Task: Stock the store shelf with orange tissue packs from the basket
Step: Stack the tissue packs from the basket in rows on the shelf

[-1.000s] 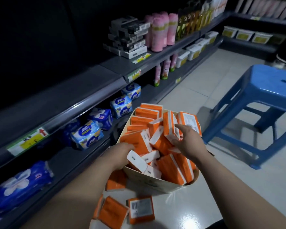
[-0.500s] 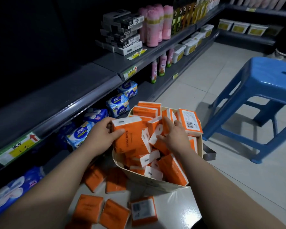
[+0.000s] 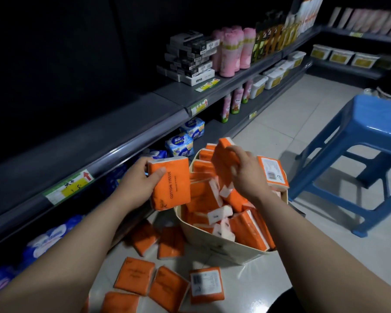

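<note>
While both hands are hanging over the basket [image 3: 224,249], the person is holding two orange packs at once. The left hand [image 3: 140,179] is gripping one pack [image 3: 171,184] by its left edge, thumb lying across the printed face. It is holding the pack upright just beside the basket's left rim and below the lip of the grey shelf [image 3: 99,141]. The right hand [image 3: 246,175] is curling round a second pack [image 3: 224,159] above the heap; it is blurring, so I cannot tell how firm that grip is. The basket is sitting on the floor, crowded with more orange packs, and loose packs [image 3: 136,275] are lying on the tiles in front of it. To my eye, the step in hand is carrying these two to the shelf on the left. Doing it well means taking the left pack up over the shelf lip rather than into it. Then it is standing it square, face outward, and tucking the right one in beside it without crushing the soft wrap.
</note>
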The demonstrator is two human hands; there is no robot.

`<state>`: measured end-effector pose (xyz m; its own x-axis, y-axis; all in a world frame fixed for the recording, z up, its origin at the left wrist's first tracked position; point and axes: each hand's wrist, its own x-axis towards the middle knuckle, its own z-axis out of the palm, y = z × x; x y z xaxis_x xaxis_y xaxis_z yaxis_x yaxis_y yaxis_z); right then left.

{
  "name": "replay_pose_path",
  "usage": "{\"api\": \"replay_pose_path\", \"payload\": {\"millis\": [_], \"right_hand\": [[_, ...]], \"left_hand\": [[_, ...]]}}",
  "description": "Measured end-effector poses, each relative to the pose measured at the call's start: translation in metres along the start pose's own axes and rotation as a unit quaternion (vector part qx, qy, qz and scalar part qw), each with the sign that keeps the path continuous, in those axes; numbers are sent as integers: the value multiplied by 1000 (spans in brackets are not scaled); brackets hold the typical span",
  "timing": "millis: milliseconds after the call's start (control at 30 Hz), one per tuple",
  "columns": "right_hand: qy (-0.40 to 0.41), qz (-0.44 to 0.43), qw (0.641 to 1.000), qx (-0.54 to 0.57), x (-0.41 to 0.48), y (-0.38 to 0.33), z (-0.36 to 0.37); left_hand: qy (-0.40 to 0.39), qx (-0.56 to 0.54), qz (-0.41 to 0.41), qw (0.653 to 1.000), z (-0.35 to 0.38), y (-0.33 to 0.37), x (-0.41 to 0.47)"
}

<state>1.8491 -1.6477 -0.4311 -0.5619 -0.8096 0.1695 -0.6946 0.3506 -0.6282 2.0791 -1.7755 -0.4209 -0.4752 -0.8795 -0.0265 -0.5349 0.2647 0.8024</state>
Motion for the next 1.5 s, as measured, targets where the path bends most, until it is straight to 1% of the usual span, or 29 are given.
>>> {"api": "replay_pose_path", "payload": {"millis": [67, 200, 367, 467, 567, 667, 733, 800, 867, 967, 1067, 1200, 1267, 1400, 1500], "right_hand": [[-48, -33, 998, 36, -7, -23, 5], [-107, -49, 988, 96, -15, -65, 14], [-121, -60, 976, 169, -21, -115, 24], [-138, -89, 971, 174, -25, -146, 36], [-154, -123, 968, 152, -30, -180, 53], [-139, -175, 964, 141, -34, -215, 74], [-151, -194, 957, 157, -38, -240, 91], [-171, -205, 947, 179, -43, -266, 108], [-188, -221, 937, 194, -49, -292, 125], [-207, -238, 929, 194, -55, -333, 153], [-233, -245, 921, 196, -58, -374, 181], [-256, -250, 912, 198, -57, -417, 215], [-259, -248, 910, 206, -53, -431, 230], [-261, -243, 908, 221, -42, -447, 255], [-257, -245, 910, 213, -36, -452, 267]], "left_hand": [[18, 24, -1, 1000, -17, -4, -9], [65, 83, -17, 994, -61, -17, -29], [111, 78, -67, 989, -119, -33, -52], [148, 54, -97, 983, -153, -46, -69], [204, 24, -110, 972, -189, -60, -86], [260, 33, -115, 958, -230, -73, -104], [301, 41, -111, 946, -258, -85, -118], [325, 41, -95, 940, -283, -101, -134], [316, 47, -90, 943, -306, -121, -150], [289, 87, -116, 946, -339, -155, -170], [294, 138, -143, 935, -373, -181, -182], [288, 229, -183, 912, -410, -204, -175], [273, 238, -193, 912, -424, -215, -165], [212, 227, -193, 931, -445, -233, -142], [222, 240, -206, 922, -455, -249, -128]]}}
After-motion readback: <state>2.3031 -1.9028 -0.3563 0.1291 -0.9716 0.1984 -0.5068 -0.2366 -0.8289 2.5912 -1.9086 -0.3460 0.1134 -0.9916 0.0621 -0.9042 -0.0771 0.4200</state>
